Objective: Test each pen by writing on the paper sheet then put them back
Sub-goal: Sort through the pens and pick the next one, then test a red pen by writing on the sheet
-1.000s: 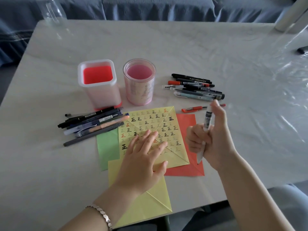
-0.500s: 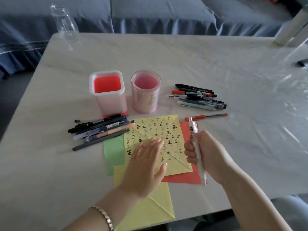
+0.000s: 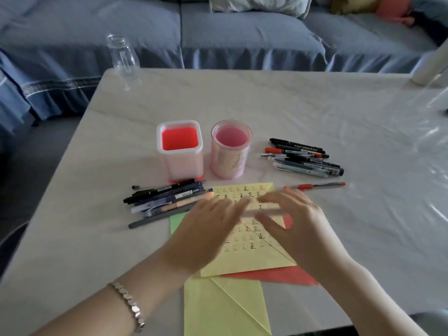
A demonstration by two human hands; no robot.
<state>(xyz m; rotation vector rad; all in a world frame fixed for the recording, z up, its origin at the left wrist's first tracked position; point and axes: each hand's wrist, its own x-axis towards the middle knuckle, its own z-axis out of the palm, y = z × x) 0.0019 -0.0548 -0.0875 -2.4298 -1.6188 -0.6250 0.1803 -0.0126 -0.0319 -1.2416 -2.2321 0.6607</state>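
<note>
A yellow paper sheet [image 3: 252, 260] covered with rows of written marks lies near the table's front. Above it my right hand [image 3: 298, 221] grips a white pen [image 3: 264, 212], held level and blurred by motion. My left hand [image 3: 211, 226] hovers over the sheet's left part with its fingers stretched out, the fingertips at the pen's left end. One pile of pens [image 3: 164, 197] lies left of the sheet, another pile of pens [image 3: 305, 158] at the back right. A single red pen [image 3: 315, 186] lies just behind my right hand.
A square holder with a red inside [image 3: 179, 151] and a round pink cup [image 3: 230, 151] stand behind the sheet. Green paper [image 3: 177, 220], red paper [image 3: 278, 275] and a second yellow sheet [image 3: 218, 309] lie under it. A clear bottle [image 3: 122, 57] stands at the far left corner.
My right hand turned the white pen from upright to level and carried it left over the sheet. My left hand lifted off the paper and moved up to meet the pen.
</note>
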